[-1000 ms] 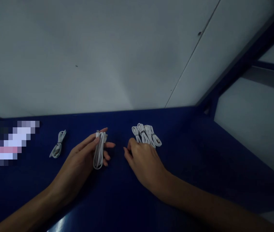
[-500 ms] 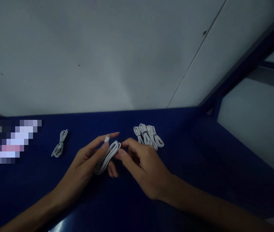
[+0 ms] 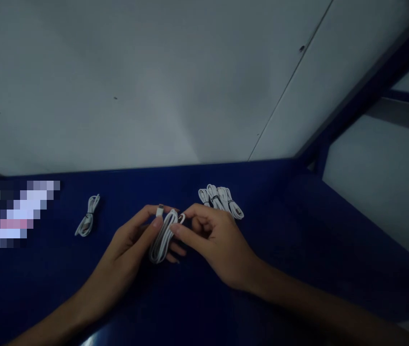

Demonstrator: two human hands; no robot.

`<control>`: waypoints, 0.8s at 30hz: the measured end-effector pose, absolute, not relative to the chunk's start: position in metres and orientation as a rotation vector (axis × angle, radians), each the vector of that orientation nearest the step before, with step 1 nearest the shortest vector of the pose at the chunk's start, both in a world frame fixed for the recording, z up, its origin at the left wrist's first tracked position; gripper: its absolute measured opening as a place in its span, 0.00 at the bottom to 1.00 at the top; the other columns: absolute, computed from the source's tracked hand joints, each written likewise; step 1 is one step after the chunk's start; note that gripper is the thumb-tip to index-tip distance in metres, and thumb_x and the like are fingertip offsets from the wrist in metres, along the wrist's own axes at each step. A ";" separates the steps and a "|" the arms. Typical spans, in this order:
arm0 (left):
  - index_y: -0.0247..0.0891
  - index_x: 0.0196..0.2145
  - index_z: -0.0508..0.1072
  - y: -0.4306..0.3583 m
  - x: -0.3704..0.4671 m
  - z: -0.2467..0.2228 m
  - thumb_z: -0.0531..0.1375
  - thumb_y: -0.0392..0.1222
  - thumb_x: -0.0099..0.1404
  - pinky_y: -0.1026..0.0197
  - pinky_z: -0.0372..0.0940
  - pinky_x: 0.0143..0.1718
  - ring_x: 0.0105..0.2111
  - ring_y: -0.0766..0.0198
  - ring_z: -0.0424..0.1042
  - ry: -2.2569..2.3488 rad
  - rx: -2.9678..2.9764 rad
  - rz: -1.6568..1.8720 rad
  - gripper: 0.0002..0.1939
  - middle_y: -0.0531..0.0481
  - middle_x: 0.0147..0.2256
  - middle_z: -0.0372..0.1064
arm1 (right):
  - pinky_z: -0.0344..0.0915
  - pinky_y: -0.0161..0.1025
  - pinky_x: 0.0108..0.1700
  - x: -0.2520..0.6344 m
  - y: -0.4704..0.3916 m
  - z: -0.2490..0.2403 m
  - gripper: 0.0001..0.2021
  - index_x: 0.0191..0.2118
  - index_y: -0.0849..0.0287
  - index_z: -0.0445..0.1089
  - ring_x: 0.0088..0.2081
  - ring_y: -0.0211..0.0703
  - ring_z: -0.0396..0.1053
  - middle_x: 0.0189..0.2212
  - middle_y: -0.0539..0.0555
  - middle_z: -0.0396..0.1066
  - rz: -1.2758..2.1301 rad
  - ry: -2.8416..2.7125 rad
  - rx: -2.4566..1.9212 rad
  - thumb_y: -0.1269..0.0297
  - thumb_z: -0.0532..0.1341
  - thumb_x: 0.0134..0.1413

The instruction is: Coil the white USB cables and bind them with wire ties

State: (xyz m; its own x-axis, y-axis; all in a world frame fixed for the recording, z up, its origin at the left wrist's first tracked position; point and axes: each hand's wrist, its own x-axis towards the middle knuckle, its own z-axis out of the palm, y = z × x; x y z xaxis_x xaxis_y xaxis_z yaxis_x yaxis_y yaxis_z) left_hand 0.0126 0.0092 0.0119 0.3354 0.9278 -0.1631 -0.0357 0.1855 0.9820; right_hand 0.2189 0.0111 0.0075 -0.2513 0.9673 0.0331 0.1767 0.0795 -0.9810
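A coiled white cable (image 3: 162, 240) is held above the blue table, between both hands. My left hand (image 3: 134, 240) grips the coil's left side with the thumb in front, and a white plug (image 3: 160, 210) sticks up by its index finger. My right hand (image 3: 218, 240) pinches the coil's upper right part between thumb and fingers, where a small dark-tipped end shows. The far fingers of my left hand show behind the coil.
Several tied white cables (image 3: 220, 199) lie together behind my right hand. One more tied cable (image 3: 88, 216) lies to the left on the blue table (image 3: 125, 185). A pixelated bright object (image 3: 20, 214) is at the far left. A grey wall (image 3: 135, 86) rises behind.
The coil has shifted slightly right and turned more upright. My right thumb has moved onto its upper part, and a dark-tipped end now shows there. The view has shifted slightly.
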 end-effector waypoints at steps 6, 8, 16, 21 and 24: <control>0.46 0.58 0.78 0.011 0.009 0.013 0.65 0.50 0.79 0.63 0.77 0.46 0.44 0.59 0.84 1.046 1.272 0.925 0.14 0.48 0.48 0.84 | 0.57 0.37 0.26 0.217 0.011 0.004 0.14 0.32 0.55 0.75 0.23 0.35 0.59 0.21 0.43 0.63 1.006 -1.630 -1.253 0.56 0.70 0.68; 0.46 0.58 0.79 0.012 0.009 0.013 0.65 0.50 0.79 0.62 0.78 0.46 0.42 0.58 0.85 1.028 1.228 0.909 0.15 0.47 0.47 0.85 | 0.57 0.37 0.26 0.217 0.011 0.004 0.14 0.32 0.55 0.75 0.23 0.34 0.59 0.21 0.43 0.63 1.030 -1.621 -1.227 0.56 0.71 0.68; 0.42 0.56 0.82 0.015 0.007 0.011 0.66 0.46 0.78 0.58 0.82 0.39 0.35 0.57 0.84 0.973 0.837 0.882 0.13 0.44 0.40 0.84 | 0.60 0.39 0.31 0.223 0.019 0.005 0.14 0.34 0.55 0.74 0.27 0.37 0.64 0.27 0.46 0.72 1.309 -1.559 -0.969 0.53 0.71 0.68; 0.40 0.55 0.83 0.017 0.006 0.015 0.64 0.44 0.79 0.59 0.83 0.37 0.34 0.57 0.84 0.939 0.784 0.909 0.12 0.43 0.41 0.83 | 0.61 0.38 0.31 0.226 0.020 0.007 0.14 0.34 0.54 0.73 0.28 0.37 0.65 0.28 0.47 0.72 1.271 -1.552 -0.947 0.53 0.68 0.71; 0.39 0.55 0.82 0.017 0.008 0.016 0.63 0.43 0.80 0.57 0.83 0.39 0.35 0.57 0.84 0.951 0.763 0.951 0.12 0.40 0.44 0.83 | 0.62 0.37 0.30 0.227 0.019 0.009 0.13 0.36 0.54 0.73 0.27 0.36 0.65 0.27 0.46 0.71 1.234 -1.561 -0.968 0.54 0.66 0.73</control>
State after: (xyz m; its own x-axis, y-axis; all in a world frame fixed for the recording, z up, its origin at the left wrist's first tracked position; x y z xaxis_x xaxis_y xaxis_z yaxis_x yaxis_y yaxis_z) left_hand 0.0084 0.0172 0.0163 0.2619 0.9111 -0.3184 -0.3187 0.3930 0.8625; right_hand 0.2266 0.0187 0.0092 -0.2930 0.9400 0.1750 0.0463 0.1968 -0.9794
